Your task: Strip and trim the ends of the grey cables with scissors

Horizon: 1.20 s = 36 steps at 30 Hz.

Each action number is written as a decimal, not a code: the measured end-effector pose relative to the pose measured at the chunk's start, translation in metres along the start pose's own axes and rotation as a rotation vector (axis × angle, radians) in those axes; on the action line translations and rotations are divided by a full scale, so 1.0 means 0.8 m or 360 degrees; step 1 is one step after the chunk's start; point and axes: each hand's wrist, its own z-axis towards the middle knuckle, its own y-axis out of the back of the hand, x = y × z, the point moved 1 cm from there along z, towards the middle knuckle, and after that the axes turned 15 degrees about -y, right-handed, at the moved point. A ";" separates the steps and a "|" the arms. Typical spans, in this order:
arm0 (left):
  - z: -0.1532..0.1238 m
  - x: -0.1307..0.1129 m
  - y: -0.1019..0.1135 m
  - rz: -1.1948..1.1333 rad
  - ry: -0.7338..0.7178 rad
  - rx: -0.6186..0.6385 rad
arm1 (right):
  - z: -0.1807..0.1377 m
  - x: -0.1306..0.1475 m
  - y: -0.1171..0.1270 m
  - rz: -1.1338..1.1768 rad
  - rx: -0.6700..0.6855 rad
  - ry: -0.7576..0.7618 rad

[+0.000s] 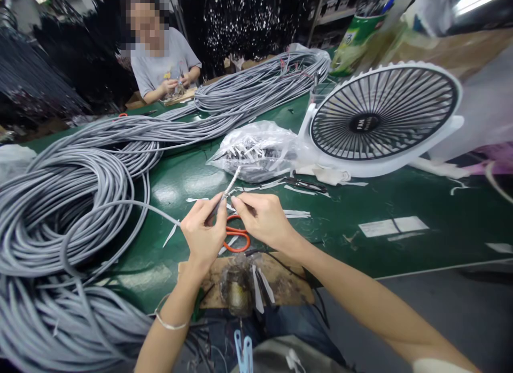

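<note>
The fingertips (219,201) of the left hand (204,230) are pinched shut around the end of a grey cable (160,209). Its silvery wrapped tip (233,181) pokes up and away past them. The right hand (262,219) meets it from the other side, thumb and forefinger (236,201) closed on the same stretch of cable, almost touching the left thumb, the other fingers curled in. Both hands hang just above the green table (420,202), near its front edge. From the left hand the cable runs off to the left in a shallow arc and joins the big coils of grey cable (60,212) heaped over that side of the table. Right under the hands lie orange-handled scissors (237,240), partly hidden by them, with white strips (296,214) scattered about. Nearer the person a worn brown board (280,287) sits at the table's edge. Beyond the hands is a crumpled clear plastic bag (256,151) with small pale pieces inside, a dark hand tool (305,185) beside it, and then a white desk fan (382,119) tilted back. A white label (393,226) is stuck to the table on the right. At the far end a person in a grey shirt (164,60) is bent over their own work.
</note>
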 end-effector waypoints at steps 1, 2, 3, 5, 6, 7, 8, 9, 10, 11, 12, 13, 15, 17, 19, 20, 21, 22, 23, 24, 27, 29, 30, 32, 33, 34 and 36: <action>0.000 0.000 0.000 0.0001 -0.0015 0.0003 | 0.000 0.000 0.000 0.0014 0.0009 -0.0011; 0.000 0.000 0.000 0.0006 -0.0026 0.0011 | 0.001 0.000 0.001 0.0043 0.0022 -0.0034; 0.000 0.000 0.000 0.0012 -0.0039 0.0024 | 0.002 -0.001 0.001 0.0086 0.0042 -0.0073; -0.001 0.001 0.000 0.0024 -0.0075 0.0054 | 0.004 -0.002 0.000 0.0204 0.0107 -0.0184; -0.001 0.001 0.000 0.0032 -0.0095 0.0069 | 0.005 -0.003 0.000 0.0264 0.0147 -0.0239; -0.002 0.001 -0.001 0.0042 -0.0114 0.0083 | 0.006 -0.003 -0.001 0.0311 0.0177 -0.0281; -0.002 0.001 -0.001 0.0052 -0.0131 0.0092 | 0.006 -0.004 -0.002 0.0329 0.0186 -0.0301; -0.003 0.001 -0.001 0.0060 -0.0146 0.0099 | 0.005 -0.004 -0.003 0.0310 0.0164 -0.0294; -0.003 0.001 -0.001 0.0070 -0.0156 0.0102 | 0.004 -0.003 -0.003 0.0258 0.0107 -0.0256; -0.003 0.000 -0.001 0.0075 -0.0160 0.0105 | 0.002 -0.003 -0.004 0.0181 0.0032 -0.0192; -0.004 0.000 0.000 0.0079 -0.0158 0.0105 | -0.001 -0.003 -0.005 0.0091 -0.0053 -0.0108; -0.004 -0.001 0.000 0.0080 -0.0153 0.0107 | -0.004 -0.003 -0.006 -0.0001 -0.0135 -0.0013; -0.003 -0.002 0.001 0.0078 -0.0148 0.0116 | -0.009 -0.002 -0.008 -0.0158 -0.0254 0.0173; -0.003 -0.002 0.001 0.0077 -0.0167 0.0122 | -0.012 -0.002 -0.009 -0.0268 -0.0327 0.0305; -0.003 -0.002 0.003 0.0082 -0.0188 0.0100 | -0.013 0.000 -0.009 -0.0329 -0.0349 0.0354; -0.003 -0.002 0.003 0.0091 -0.0194 0.0077 | -0.013 0.002 -0.007 -0.0345 -0.0337 0.0345; -0.003 -0.001 0.004 0.0106 -0.0201 0.0046 | -0.012 0.003 -0.006 -0.0357 -0.0319 0.0319; -0.004 0.001 0.005 0.0128 -0.0209 0.0008 | -0.011 0.004 -0.003 -0.0373 -0.0299 0.0286; -0.004 0.002 0.005 0.0158 -0.0218 -0.0031 | -0.010 0.005 0.000 -0.0394 -0.0286 0.0251; -0.004 0.004 0.006 0.0190 -0.0228 -0.0064 | -0.009 0.005 0.003 -0.0415 -0.0289 0.0229; -0.004 0.008 0.006 0.0272 -0.0260 -0.0118 | -0.007 0.003 0.009 -0.0440 -0.0367 0.0247; -0.004 0.008 0.007 0.0297 -0.0286 -0.0112 | -0.007 0.001 0.010 -0.0432 -0.0395 0.0270; -0.003 0.007 0.007 0.0304 -0.0300 -0.0106 | -0.007 0.001 0.009 -0.0432 -0.0393 0.0275; -0.003 0.006 0.007 0.0303 -0.0325 -0.0094 | -0.007 0.000 0.007 -0.0438 -0.0367 0.0273; -0.003 0.005 0.007 0.0297 -0.0336 -0.0090 | -0.007 0.001 0.007 -0.0440 -0.0354 0.0274; -0.003 0.005 0.007 0.0289 -0.0343 -0.0085 | -0.007 0.001 0.006 -0.0444 -0.0343 0.0271; -0.004 0.005 0.006 0.0273 -0.0341 -0.0073 | -0.006 0.002 0.006 -0.0462 -0.0316 0.0255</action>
